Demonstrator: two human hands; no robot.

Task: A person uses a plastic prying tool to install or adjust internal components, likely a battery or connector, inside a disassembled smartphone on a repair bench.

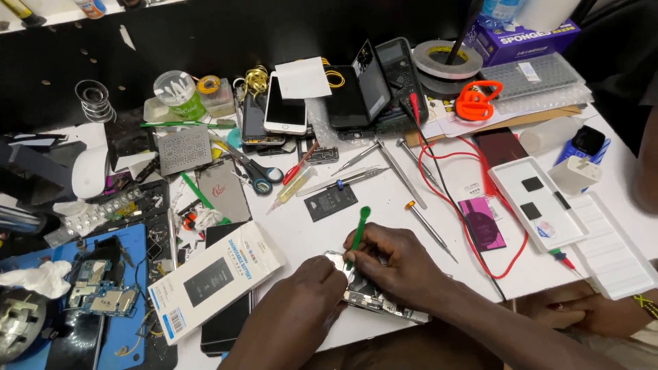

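My right hand [401,264] grips green plastic pry tool [358,233], tip down on opened phone [370,294] at front edge of white table [384,205]. My left hand [312,288] closed on phone's left end, pressing it flat. White box [212,277] just left of phone, screwdriver [430,231] near on right.

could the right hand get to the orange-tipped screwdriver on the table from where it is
Probably yes: the orange-tipped screwdriver lies in the open just beyond the right hand, nothing between them. But that hand is holding a green pry tool against the opened phone.
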